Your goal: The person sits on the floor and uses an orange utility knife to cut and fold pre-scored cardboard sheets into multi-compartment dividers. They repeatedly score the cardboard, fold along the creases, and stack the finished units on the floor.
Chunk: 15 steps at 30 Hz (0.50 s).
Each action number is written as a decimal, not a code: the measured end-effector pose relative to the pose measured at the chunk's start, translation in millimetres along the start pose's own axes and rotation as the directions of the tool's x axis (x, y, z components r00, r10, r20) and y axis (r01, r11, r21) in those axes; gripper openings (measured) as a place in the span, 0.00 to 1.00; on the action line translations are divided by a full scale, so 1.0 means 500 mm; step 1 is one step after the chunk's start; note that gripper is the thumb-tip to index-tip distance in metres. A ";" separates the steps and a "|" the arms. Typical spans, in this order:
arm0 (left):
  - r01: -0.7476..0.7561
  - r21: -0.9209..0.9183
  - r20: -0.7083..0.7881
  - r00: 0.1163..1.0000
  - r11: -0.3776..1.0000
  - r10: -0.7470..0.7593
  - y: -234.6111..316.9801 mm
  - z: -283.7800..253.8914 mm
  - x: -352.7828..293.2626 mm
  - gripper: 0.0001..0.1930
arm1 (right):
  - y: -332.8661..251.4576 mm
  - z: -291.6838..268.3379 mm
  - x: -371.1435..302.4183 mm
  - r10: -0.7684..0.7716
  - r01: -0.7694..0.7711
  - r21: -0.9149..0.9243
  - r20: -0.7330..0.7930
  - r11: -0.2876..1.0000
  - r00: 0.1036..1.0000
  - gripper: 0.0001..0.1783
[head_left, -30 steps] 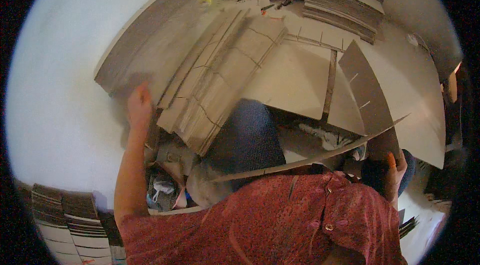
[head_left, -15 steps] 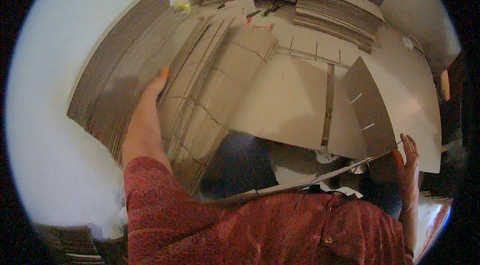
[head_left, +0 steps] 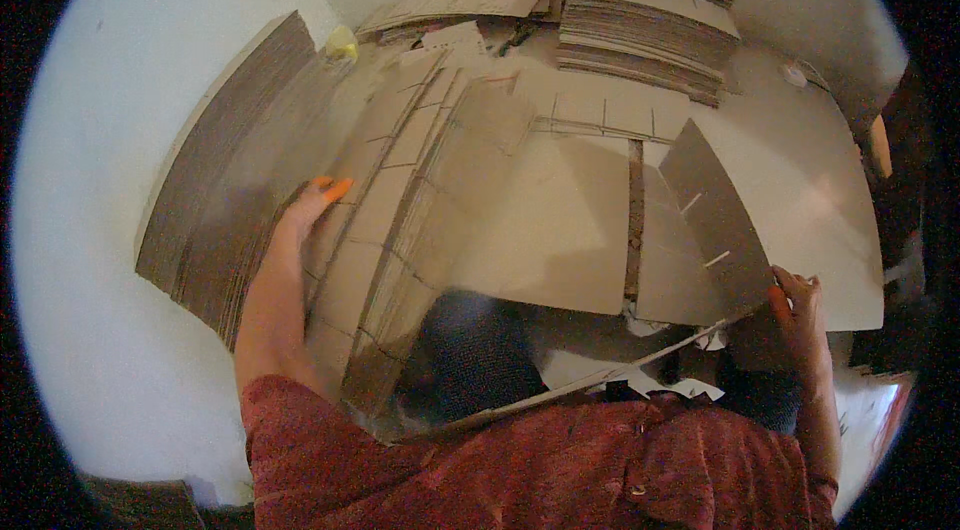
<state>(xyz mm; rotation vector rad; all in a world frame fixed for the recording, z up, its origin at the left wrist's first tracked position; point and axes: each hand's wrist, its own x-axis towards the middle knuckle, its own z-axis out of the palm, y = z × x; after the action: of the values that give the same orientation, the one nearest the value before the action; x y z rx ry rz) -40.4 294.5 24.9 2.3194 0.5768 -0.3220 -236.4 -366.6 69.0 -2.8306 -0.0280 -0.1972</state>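
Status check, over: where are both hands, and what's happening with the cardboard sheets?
Left hand flat on the leaning cardboard stack. Right hand grips the raised flap of the flat sheet. Nothing between them.

The left hand [head_left: 300,220] reached forward, fingers extended flat; the right hand [head_left: 797,305] curled, fingers bent, held lower.

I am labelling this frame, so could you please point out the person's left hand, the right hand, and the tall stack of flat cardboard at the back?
left hand [head_left: 300,220], head view, on the back of the hand.
right hand [head_left: 800,315], head view, on the knuckles.
tall stack of flat cardboard [head_left: 645,40], head view, on its layered front edge.
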 end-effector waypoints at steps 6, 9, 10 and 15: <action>-0.182 0.179 0.058 0.983 0.967 0.174 0.072 0.035 -0.061 0.48 | -0.005 -0.014 0.025 0.140 -0.165 0.272 0.111 0.948 0.984 0.13; -0.215 0.347 0.116 0.976 0.913 0.186 0.127 0.048 -0.108 0.49 | 0.005 -0.016 0.036 0.106 -0.148 0.388 0.129 0.910 0.986 0.11; -0.221 0.399 0.149 0.973 0.890 0.175 0.138 0.052 -0.118 0.49 | 0.004 -0.014 0.035 0.117 -0.149 0.420 0.101 0.895 0.988 0.10; -0.318 0.455 0.147 0.948 0.832 0.281 0.184 0.068 -0.165 0.47 | 0.034 -0.004 0.044 0.010 -0.023 0.389 0.036 0.921 0.999 0.10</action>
<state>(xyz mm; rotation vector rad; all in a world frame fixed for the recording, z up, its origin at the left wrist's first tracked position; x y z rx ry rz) -69.1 185.5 86.3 2.8063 0.0842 -0.4345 -214.3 -383.5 69.0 -2.4339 -0.0454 -0.1237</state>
